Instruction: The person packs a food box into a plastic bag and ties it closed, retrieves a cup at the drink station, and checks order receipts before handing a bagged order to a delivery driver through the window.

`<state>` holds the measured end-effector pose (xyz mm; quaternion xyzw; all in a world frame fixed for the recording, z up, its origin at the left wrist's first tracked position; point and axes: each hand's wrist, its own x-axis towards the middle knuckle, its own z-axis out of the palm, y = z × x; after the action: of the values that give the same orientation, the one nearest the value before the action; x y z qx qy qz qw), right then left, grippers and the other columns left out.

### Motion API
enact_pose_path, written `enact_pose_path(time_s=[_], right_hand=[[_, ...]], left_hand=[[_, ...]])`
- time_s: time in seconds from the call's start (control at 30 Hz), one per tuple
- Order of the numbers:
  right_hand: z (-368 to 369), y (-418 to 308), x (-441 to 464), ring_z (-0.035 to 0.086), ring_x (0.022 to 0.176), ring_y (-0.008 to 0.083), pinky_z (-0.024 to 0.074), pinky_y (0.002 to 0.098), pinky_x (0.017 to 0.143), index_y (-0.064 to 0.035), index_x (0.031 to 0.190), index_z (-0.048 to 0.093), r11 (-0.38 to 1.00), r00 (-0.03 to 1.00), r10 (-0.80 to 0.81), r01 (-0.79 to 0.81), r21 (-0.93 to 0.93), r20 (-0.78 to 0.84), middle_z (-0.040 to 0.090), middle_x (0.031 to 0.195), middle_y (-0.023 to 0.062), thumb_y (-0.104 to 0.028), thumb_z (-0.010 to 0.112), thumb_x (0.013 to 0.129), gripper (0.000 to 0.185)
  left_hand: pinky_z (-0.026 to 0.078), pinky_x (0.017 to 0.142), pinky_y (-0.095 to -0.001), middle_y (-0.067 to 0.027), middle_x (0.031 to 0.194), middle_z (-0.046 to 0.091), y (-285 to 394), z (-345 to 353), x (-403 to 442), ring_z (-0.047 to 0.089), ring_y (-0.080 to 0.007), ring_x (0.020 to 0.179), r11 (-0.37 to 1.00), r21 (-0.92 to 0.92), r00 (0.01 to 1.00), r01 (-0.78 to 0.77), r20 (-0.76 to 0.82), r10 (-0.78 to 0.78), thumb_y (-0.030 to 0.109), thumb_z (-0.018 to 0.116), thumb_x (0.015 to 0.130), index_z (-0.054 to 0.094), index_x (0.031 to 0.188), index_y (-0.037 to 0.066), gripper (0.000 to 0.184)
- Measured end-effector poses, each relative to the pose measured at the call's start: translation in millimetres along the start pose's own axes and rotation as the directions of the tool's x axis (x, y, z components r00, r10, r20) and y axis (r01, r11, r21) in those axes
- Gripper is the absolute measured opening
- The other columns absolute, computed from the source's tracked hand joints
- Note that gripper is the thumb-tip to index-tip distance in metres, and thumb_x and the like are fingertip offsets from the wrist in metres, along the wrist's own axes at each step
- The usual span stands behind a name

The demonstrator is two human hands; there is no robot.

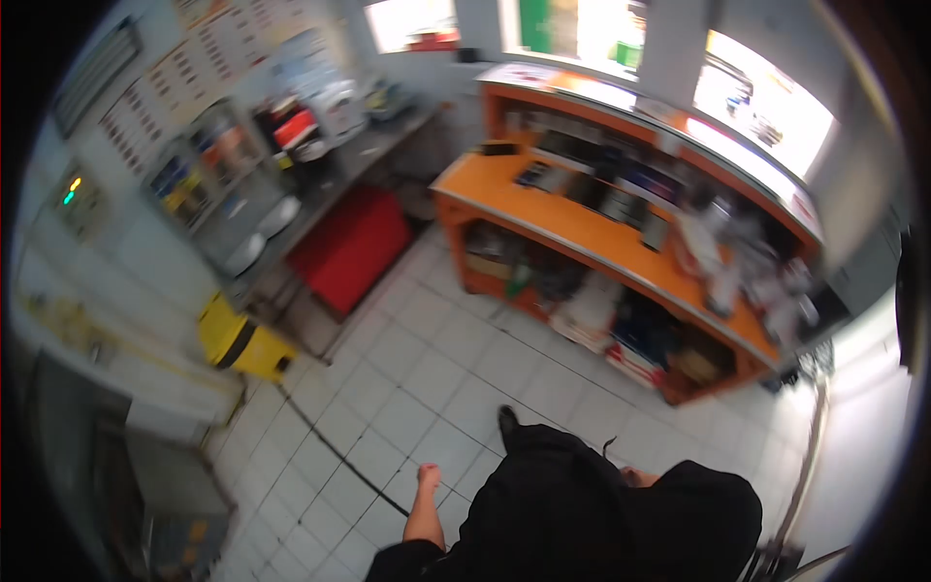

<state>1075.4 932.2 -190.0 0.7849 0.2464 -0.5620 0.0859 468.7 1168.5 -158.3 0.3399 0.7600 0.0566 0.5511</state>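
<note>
My left hand point(428, 474) hangs low over the tiled floor, its fingers curled in and nothing visible in them. A dark hose or cable point(339, 456) runs along the tiles beside that arm. My right hand point(637, 477) shows only in part at the front of my black clothing point(572, 504); its fingers are mostly hidden. Close to it a thin, dark, curved piece point(609, 446) sticks up, and I cannot tell whether the hand holds it. One dark shoe point(508, 419) pokes out ahead of me.
An orange workbench point(582, 233) with phone-like devices, bags and loaded lower shelves stands ahead on the right. To the left are a grey counter point(320, 209), a red panel point(354, 252) and a yellow case point(242, 339). Metal boxes point(179, 485) sit at lower left.
</note>
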Motion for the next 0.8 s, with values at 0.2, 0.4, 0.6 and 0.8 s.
enact_pose_path(time_s=[0.2, 0.4, 0.6, 0.8], right_hand=[[-134, -519, 174, 0.062, 0.067, 0.0350, 0.0465, 0.0480, 0.060, -0.0009, 0.078, 0.064, 0.533, 0.544, -0.828, 0.689, -0.491, -0.135, 0.064, 0.072, 0.0200, -0.027, 0.055, 0.090, 0.029], [-258, -928, -17, 0.066, 0.089, 0.0185, 0.0514, 0.0325, 0.076, -0.0008, 0.108, 0.066, 0.426, 0.421, -0.898, 0.905, -0.015, -0.132, 0.069, 0.093, 0.0103, -0.024, 0.055, 0.095, 0.028], [-325, -1111, 1, 0.067, 0.092, 0.0171, 0.0534, 0.0328, 0.078, -0.0069, 0.120, 0.060, 0.438, 0.571, -0.821, 0.615, 0.656, 0.012, 0.068, 0.101, 0.0042, -0.026, 0.054, 0.100, 0.028], [-450, -1221, 90, 0.061, 0.111, 0.0227, 0.0477, 0.0387, 0.092, -0.0079, 0.127, 0.060, -0.007, 0.540, -0.797, 0.438, 0.899, -0.269, 0.065, 0.119, 0.0067, -0.029, 0.055, 0.098, 0.035]], left_hand=[[0.049, 0.077, -0.0406, -0.0108, 0.115, 0.065, 81, -66, 45, 0.065, -0.0251, 0.091, 0.962, -0.162, 0.896, 0.218, 0.425, -0.131, 0.026, 0.053, 0.090, 0.053, 0.131, 0.006, 0.045], [0.049, 0.075, -0.0477, -0.0061, 0.103, 0.068, 135, -132, 186, 0.066, -0.0265, 0.086, 0.812, -0.368, 0.891, 0.453, 0.183, -0.415, 0.035, 0.056, 0.091, 0.060, 0.110, 0.013, 0.030], [0.049, 0.076, -0.0488, -0.0060, 0.106, 0.069, 313, -262, 361, 0.067, -0.0279, 0.087, 0.914, -0.108, 0.880, 0.392, 0.333, -0.339, 0.034, 0.058, 0.087, 0.060, 0.110, 0.013, 0.031], [0.047, 0.054, -0.0346, -0.0092, 0.092, 0.070, 640, -361, 520, 0.066, -0.0202, 0.074, 0.970, 0.081, 0.973, -0.230, 0.043, 0.227, 0.023, 0.052, 0.091, 0.064, 0.108, 0.005, 0.028]])
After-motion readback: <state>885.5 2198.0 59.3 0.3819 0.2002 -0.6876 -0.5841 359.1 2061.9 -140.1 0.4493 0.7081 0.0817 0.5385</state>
